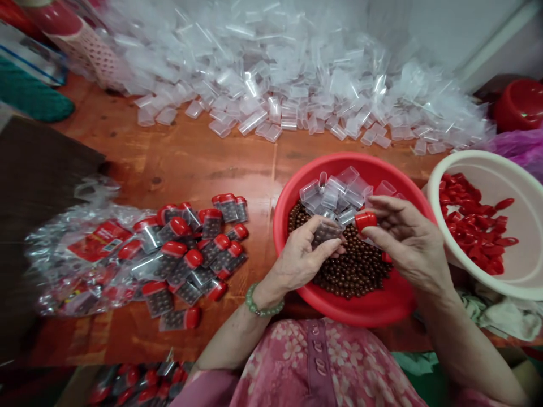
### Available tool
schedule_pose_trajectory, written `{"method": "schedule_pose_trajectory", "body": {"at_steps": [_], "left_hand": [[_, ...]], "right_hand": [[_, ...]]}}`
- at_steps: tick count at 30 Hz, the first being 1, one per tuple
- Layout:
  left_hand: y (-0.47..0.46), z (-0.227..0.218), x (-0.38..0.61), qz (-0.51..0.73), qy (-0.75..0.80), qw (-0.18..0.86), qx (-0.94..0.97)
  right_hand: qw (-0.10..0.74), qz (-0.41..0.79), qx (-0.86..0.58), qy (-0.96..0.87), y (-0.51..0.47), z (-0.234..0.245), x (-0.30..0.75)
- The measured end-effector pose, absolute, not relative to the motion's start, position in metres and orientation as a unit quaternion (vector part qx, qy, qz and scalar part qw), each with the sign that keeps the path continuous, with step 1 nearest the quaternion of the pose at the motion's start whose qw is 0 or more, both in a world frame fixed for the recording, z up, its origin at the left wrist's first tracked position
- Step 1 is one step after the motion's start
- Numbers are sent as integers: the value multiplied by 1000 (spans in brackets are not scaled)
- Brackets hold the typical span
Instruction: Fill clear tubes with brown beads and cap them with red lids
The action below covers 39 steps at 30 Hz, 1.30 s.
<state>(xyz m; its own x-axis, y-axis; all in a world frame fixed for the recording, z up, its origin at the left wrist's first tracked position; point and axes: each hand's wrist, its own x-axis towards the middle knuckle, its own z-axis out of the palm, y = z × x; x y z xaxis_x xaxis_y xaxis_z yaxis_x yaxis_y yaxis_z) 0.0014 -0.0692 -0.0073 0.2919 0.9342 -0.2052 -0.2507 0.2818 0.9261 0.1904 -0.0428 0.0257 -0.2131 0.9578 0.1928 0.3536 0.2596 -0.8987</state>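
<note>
My left hand (303, 254) is closed around a small clear plastic container (326, 232) filled with brown beads, over a red basin (382, 308). My right hand (403, 237) pinches a red cap (365, 219) just to the right of that container's mouth. The basin holds a heap of brown beads (352, 271) and several empty clear containers (339, 195). A green bead bracelet (258, 305) circles my left wrist.
A cream basin (487, 277) of red caps (475, 223) stands at the right. Filled, red-capped containers (190, 254) lie on the wooden table at the left, beside plastic bags (85, 249). A big pile of empty clear containers (288, 85) covers the back. A red bowl (520, 104) sits far right.
</note>
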Motion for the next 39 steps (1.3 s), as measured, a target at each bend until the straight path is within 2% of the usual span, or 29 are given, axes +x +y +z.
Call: {"method": "schedule_pose_trajectory", "body": {"at_steps": [4, 9, 15, 21, 28, 33, 39], "left_hand": [[-70, -7, -1, 412, 385, 691, 452], [-71, -11, -3, 405, 402, 645, 509], [-69, -10, -5, 358, 440, 568, 596], [-69, -9, -6, 327, 424, 567, 626], [-72, -11, -3, 310, 442, 507, 672], [-69, -11, -5, 342, 425, 554, 629], [-64, -11, -4, 395, 382, 689, 472]], "right_hand": [[436, 436, -463, -637, -40, 27, 176], [425, 388, -458, -677, -45, 22, 172], [342, 324, -403, -784, -39, 26, 184], [286, 317, -376, -823, -33, 32, 191], [240, 322, -360, -842, -31, 40, 196], [237, 244, -361, -868, -42, 33, 193], [186, 31, -378, -906, -61, 9, 168]]}}
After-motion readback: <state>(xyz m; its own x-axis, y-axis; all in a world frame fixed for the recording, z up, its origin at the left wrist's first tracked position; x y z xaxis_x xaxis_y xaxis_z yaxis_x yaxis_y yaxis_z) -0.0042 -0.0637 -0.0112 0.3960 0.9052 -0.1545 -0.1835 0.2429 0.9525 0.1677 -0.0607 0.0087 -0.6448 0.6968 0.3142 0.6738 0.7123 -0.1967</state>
